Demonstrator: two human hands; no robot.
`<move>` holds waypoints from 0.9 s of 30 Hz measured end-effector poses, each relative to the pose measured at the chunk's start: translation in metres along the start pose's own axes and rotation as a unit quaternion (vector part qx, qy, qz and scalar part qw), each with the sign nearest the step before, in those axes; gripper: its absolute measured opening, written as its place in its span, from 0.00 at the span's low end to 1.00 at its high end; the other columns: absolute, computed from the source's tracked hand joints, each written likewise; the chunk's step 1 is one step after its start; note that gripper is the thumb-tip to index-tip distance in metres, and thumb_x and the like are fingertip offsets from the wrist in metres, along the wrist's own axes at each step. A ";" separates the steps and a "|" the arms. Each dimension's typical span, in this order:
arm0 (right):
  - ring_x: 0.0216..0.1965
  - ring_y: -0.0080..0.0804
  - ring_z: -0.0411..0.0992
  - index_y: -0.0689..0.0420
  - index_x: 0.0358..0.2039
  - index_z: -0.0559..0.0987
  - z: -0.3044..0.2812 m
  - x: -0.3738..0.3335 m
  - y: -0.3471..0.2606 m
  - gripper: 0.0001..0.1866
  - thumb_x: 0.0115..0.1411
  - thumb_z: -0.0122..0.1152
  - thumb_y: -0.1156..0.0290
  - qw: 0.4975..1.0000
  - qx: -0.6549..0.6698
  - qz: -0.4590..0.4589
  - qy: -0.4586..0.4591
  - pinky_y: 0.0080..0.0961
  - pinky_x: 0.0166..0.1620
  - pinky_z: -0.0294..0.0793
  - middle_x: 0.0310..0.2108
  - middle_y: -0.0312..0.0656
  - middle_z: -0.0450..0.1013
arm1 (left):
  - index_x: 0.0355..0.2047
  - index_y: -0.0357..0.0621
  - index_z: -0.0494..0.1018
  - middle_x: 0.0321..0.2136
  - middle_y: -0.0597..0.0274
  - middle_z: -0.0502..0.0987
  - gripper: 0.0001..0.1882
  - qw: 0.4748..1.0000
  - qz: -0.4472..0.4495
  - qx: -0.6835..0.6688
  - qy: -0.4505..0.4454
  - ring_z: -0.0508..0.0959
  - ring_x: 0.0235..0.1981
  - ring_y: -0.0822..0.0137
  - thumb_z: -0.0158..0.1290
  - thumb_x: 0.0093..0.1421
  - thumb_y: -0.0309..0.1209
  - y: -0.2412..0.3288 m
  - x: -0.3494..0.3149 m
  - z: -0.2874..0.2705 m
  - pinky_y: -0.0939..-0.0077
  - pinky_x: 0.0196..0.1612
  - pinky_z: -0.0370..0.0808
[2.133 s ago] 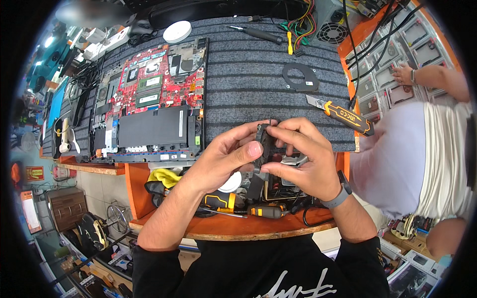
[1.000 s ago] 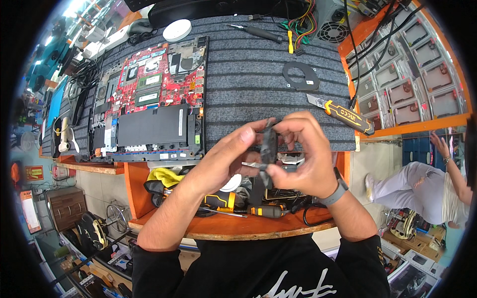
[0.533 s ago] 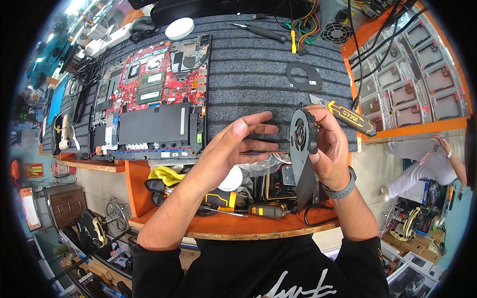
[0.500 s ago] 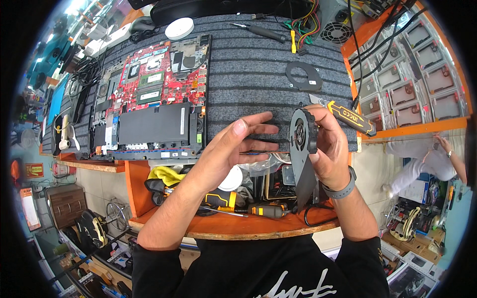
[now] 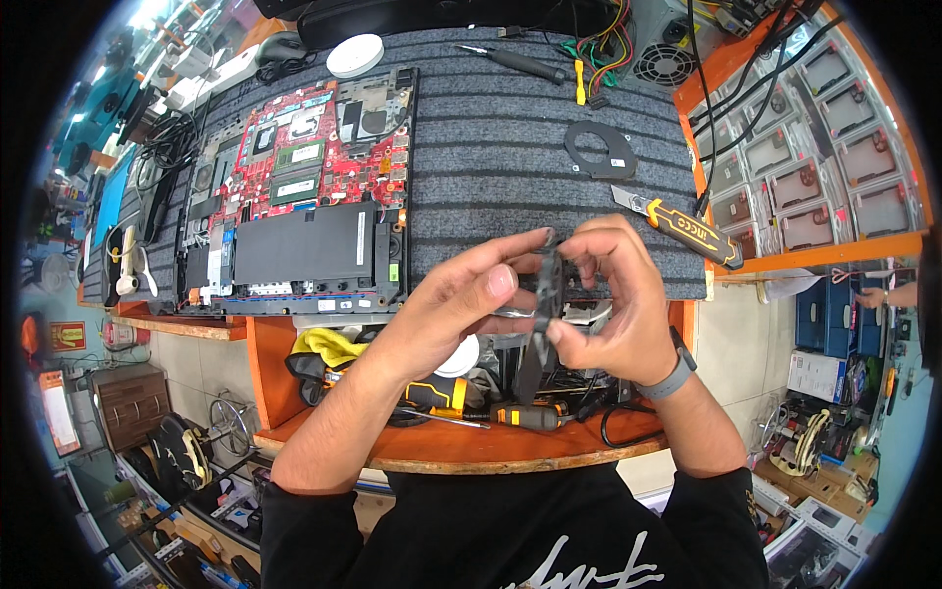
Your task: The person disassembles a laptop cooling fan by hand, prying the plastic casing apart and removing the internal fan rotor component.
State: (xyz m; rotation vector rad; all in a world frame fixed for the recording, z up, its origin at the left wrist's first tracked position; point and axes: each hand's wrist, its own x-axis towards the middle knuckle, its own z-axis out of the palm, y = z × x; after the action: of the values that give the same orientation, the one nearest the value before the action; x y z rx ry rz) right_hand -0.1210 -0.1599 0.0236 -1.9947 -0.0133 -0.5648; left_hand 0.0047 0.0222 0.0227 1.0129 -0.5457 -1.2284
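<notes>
A dark laptop cooling fan (image 5: 547, 294), turned edge-on and a little blurred, is up over the front edge of the mat. My right hand (image 5: 623, 299) grips its right side between thumb and bent fingers. On the other side my left hand (image 5: 456, 304) has its fingers stretched out to the fan, the index fingertip at its top edge; the thumb stays apart from it. A black fan cover plate (image 5: 616, 169) with a round hole lies on the mat beyond my right hand. An opened laptop (image 5: 294, 196) with a red circuit board and black battery lies to the left.
Right of my hands lies a yellow-and-black utility knife (image 5: 695, 234), its blade out. Farther off are a dark pen-like tool (image 5: 520, 65) and a white round lid (image 5: 354, 57). An orange shelf (image 5: 471, 447) below the mat holds screwdrivers and a yellow cloth. Clear drawers (image 5: 800, 147) stand at right.
My right hand has brought the fan left, towards my left hand, and turned it from showing its face to edge-on. The left fingers now reach it. At far right another person has shifted.
</notes>
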 end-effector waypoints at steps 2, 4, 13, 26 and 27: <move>0.36 0.27 0.69 0.58 0.46 0.73 0.002 0.000 -0.006 0.32 0.40 0.78 0.66 0.999 -0.031 -0.012 -0.012 0.22 0.38 0.71 0.40 0.40 0.68 | 0.69 0.42 0.58 0.60 0.53 0.69 0.36 0.999 -0.009 -0.023 -0.025 0.74 0.58 0.63 0.54 0.68 0.48 0.000 -0.001 -0.003 0.71 0.52 0.79; 0.36 0.28 0.70 0.58 0.46 0.73 0.002 0.001 -0.010 0.32 0.40 0.79 0.66 0.998 -0.050 -0.016 -0.024 0.23 0.39 0.73 0.41 0.41 0.68 | 0.70 0.42 0.56 0.59 0.54 0.69 0.38 0.999 -0.022 -0.020 -0.029 0.73 0.58 0.64 0.55 0.67 0.47 0.003 -0.002 -0.002 0.71 0.51 0.79; 0.39 0.34 0.71 0.58 0.46 0.73 0.002 0.002 -0.013 0.33 0.39 0.78 0.69 0.997 -0.061 -0.039 -0.026 0.25 0.38 0.76 0.41 0.44 0.68 | 0.68 0.42 0.57 0.56 0.54 0.72 0.40 0.998 -0.020 -0.039 -0.043 0.75 0.54 0.67 0.62 0.63 0.44 0.001 -0.002 -0.003 0.74 0.45 0.81; 0.38 0.27 0.67 0.59 0.47 0.72 -0.002 0.000 -0.006 0.30 0.43 0.74 0.68 1.000 0.027 -0.001 -0.002 0.22 0.41 0.70 0.41 0.40 0.67 | 0.69 0.43 0.55 0.59 0.48 0.67 0.43 0.999 0.019 -0.034 -0.031 0.73 0.58 0.56 0.53 0.65 0.57 0.001 0.001 -0.002 0.62 0.55 0.76; 0.38 0.25 0.66 0.60 0.47 0.72 -0.004 0.000 0.000 0.29 0.44 0.73 0.69 0.997 0.079 0.011 0.009 0.21 0.41 0.69 0.41 0.39 0.66 | 0.69 0.43 0.55 0.59 0.47 0.67 0.44 0.999 0.022 -0.036 -0.014 0.73 0.58 0.55 0.51 0.65 0.60 0.001 0.001 -0.002 0.60 0.56 0.75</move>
State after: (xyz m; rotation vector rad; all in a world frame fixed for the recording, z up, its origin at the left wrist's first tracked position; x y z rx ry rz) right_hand -0.1231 -0.1636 0.0249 -1.8345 -0.0233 -0.5508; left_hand 0.0072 0.0223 0.0226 0.9197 -0.5384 -1.2170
